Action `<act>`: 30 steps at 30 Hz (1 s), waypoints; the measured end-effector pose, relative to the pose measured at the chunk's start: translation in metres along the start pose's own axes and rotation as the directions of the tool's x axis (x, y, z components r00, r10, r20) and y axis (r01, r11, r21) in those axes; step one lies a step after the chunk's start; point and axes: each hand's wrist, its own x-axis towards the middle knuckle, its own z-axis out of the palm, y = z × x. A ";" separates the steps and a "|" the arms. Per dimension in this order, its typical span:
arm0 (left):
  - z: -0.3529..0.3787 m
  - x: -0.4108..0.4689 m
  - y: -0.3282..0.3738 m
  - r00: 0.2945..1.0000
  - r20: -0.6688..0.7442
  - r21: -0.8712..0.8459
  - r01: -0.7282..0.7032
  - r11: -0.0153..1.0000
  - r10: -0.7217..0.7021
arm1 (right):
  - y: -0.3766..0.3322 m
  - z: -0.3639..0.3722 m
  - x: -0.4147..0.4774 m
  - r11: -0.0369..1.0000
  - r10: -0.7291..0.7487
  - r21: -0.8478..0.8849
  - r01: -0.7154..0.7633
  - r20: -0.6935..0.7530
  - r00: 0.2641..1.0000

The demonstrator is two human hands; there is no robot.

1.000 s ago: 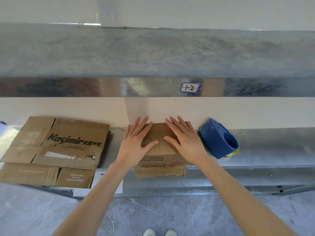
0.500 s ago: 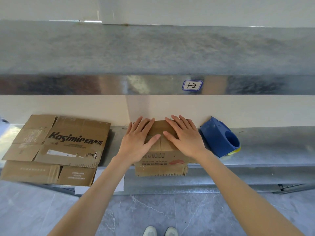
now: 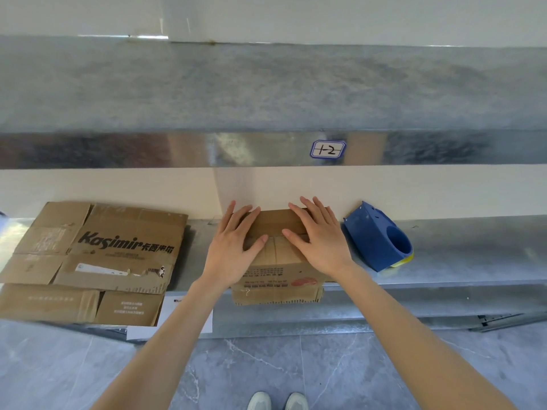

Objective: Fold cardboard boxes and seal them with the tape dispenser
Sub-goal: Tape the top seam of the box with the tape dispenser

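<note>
Cardboard box (image 3: 276,255) at shelf (image 3: 461,250) front edge; flaps pinned shut under both hands' spread fingers (image 3: 299,216), ready for tape dispenser (image 3: 377,236) just beside.

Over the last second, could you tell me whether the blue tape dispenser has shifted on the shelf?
No. The tape dispenser sits at the same spot, right of the small box, below-right of the "1-2" label.

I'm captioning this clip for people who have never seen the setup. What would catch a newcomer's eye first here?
Two bare hands, the left hand and right hand, pressed flat on the flaps of a small cardboard box at the middle of the metal shelf. Just right of it lies the blue tape dispenser, untouched. On the left sits a flattened carton printed "Kasimir".
</note>
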 end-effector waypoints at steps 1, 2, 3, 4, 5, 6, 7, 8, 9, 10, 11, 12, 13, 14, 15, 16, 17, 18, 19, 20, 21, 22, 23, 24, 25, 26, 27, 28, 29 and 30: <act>-0.001 0.000 0.000 1.000 0.006 0.005 -0.003 1.000 0.003 | -0.001 -0.001 0.000 1.000 0.000 -0.029 0.001 0.020 1.000; -0.001 0.000 0.001 1.000 0.010 0.007 -0.005 1.000 0.005 | -0.002 -0.001 0.000 0.998 0.000 -0.056 0.002 0.035 0.999; 0.000 0.000 0.000 1.000 0.011 0.000 -0.005 1.000 0.005 | -0.002 -0.002 0.000 0.997 0.001 -0.082 0.003 0.045 0.999; 0.001 0.000 0.000 1.000 0.007 -0.012 -0.003 1.000 0.003 | -0.002 -0.002 0.000 0.994 -0.001 -0.113 0.007 0.048 0.999; 0.001 0.000 -0.001 1.000 0.002 -0.025 -0.001 1.000 0.001 | -0.003 -0.001 0.000 0.989 -0.005 -0.150 0.013 0.049 0.999; 0.002 0.001 -0.001 1.000 -0.001 -0.032 -0.001 1.000 0.001 | -0.003 0.000 0.001 0.983 -0.009 -0.183 0.018 0.053 0.999; 0.002 0.002 -0.002 1.000 0.001 -0.031 -0.002 1.000 0.002 | -0.003 0.001 0.001 0.978 -0.010 -0.208 0.022 0.057 0.998; 0.002 0.002 -0.002 1.000 0.010 -0.024 -0.005 1.000 0.005 | -0.003 0.001 0.001 0.975 -0.012 -0.221 0.025 0.062 0.998; 0.002 0.002 -0.002 1.000 0.021 -0.016 -0.010 1.000 0.010 | -0.003 0.001 0.001 0.975 -0.012 -0.221 0.026 0.066 0.998; 0.001 0.002 -0.001 0.999 0.029 -0.012 -0.016 1.000 0.016 | -0.004 0.001 0.001 0.977 -0.010 -0.210 0.024 0.068 0.998; 0.001 0.001 -0.001 0.999 0.033 -0.015 -0.019 1.000 0.020 | -0.004 0.000 0.001 0.982 -0.008 -0.188 0.021 0.068 0.998; 0.000 0.000 -0.001 0.999 0.034 -0.024 -0.019 1.000 0.019 | -0.003 -0.001 0.000 0.988 -0.008 -0.150 0.017 0.060 0.998; 0.000 0.000 -0.001 0.999 0.031 -0.036 -0.017 0.999 0.018 | -0.003 -0.001 -0.001 0.996 -0.007 -0.086 0.010 0.040 0.999; -0.001 -0.001 -0.002 0.999 0.029 -0.051 -0.016 0.999 0.017 | -0.002 -0.001 -0.002 1.000 0.001 0.022 -0.001 0.004 1.000; 0.000 -0.001 -0.002 1.000 0.025 -0.072 -0.016 0.997 0.018 | -0.002 -0.002 -0.004 0.986 0.024 0.168 -0.017 -0.041 0.999; 0.000 -0.001 -0.002 1.000 0.018 -0.101 -0.014 0.995 0.016 | -0.001 -0.002 -0.006 0.947 0.063 0.320 -0.033 -0.082 0.995; 0.001 -0.001 -0.002 1.000 0.007 -0.138 -0.011 0.990 0.012 | 0.000 -0.002 -0.008 0.896 0.106 0.441 -0.049 -0.105 0.989; 0.002 -0.001 -0.002 1.000 -0.009 -0.176 -0.005 0.984 0.003 | 0.000 -0.002 -0.009 0.855 0.143 0.515 -0.068 -0.107 0.984; 0.002 0.000 -0.002 1.000 -0.027 -0.211 0.001 0.977 -0.007 | 0.000 -0.002 -0.010 0.831 0.166 0.550 -0.086 -0.098 0.981; 0.003 0.000 -0.003 0.999 -0.041 -0.242 0.008 0.970 -0.018 | 0.001 -0.002 -0.009 0.822 0.177 0.561 -0.099 -0.087 0.980; 0.004 0.000 -0.004 0.998 -0.048 -0.269 0.015 0.963 -0.029 | 0.001 -0.002 -0.009 0.820 0.180 0.563 -0.104 -0.080 0.980; 0.005 -0.001 -0.005 0.998 -0.050 -0.296 0.025 0.955 -0.041 | 0.001 -0.002 -0.009 0.818 0.179 0.566 -0.105 -0.077 0.981; 0.005 -0.002 -0.005 0.998 -0.047 -0.325 0.035 0.945 -0.053 | 0.001 -0.002 -0.009 0.814 0.176 0.573 -0.099 -0.080 0.981; 0.005 -0.002 -0.005 0.997 -0.040 -0.360 0.049 0.932 -0.068 | 0.002 -0.002 -0.009 0.807 0.174 0.584 -0.092 -0.086 0.981; 0.004 -0.003 -0.005 0.996 -0.029 -0.399 0.065 0.915 -0.084 | 0.002 -0.002 -0.009 0.796 0.178 0.599 -0.089 -0.091 0.980; 0.004 -0.003 -0.005 0.995 -0.018 -0.434 0.079 0.897 -0.096 | 0.002 -0.002 -0.009 0.778 0.190 0.621 -0.094 -0.091 0.978; 0.004 -0.003 -0.005 0.995 -0.011 -0.460 0.086 0.884 -0.103 | 0.003 -0.002 -0.009 0.757 0.205 0.645 -0.103 -0.084 0.975; 0.003 -0.003 -0.005 0.995 -0.007 -0.474 0.088 0.876 -0.104 | 0.003 -0.001 -0.009 0.739 0.217 0.663 -0.114 -0.074 0.973; 0.003 -0.003 -0.005 0.995 -0.005 -0.480 0.088 0.873 -0.103 | 0.003 -0.001 -0.008 0.729 0.225 0.672 -0.125 -0.063 0.972; 0.003 -0.002 -0.005 0.995 -0.002 -0.483 0.089 0.871 -0.103 | 0.004 -0.001 -0.008 0.725 0.231 0.675 -0.136 -0.052 0.972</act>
